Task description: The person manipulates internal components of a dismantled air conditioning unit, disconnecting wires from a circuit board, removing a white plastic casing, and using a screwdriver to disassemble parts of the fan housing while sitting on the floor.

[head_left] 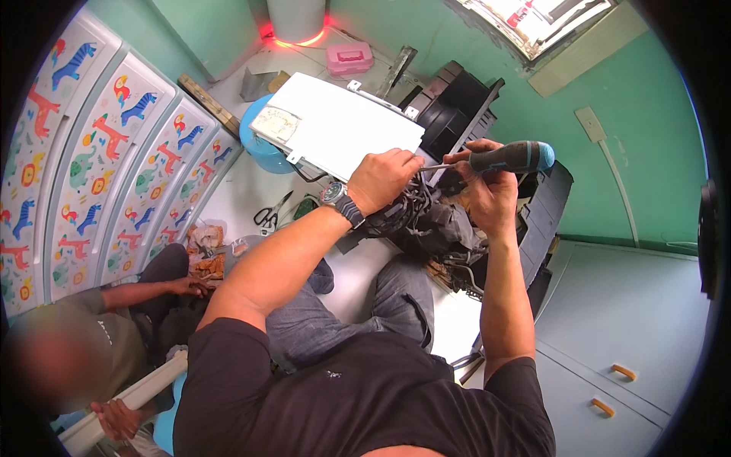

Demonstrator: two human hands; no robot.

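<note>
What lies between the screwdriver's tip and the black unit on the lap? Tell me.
The left hand sits by the shaft of the screwdriver, held by the right hand. It hides the tip, with the wire bundle just below.

The person wears a black short-sleeved T-shirt [358,404] with a tiny pale mark on the chest, and grey-blue jeans [358,320], creased at the knees. On the left wrist, at about 10 o'clock from the shirt, sits a wristwatch [335,194] with a round metal case, pale dial and dark ribbed strap. Both forearms and hands are bare, without gloves or rings.
</note>
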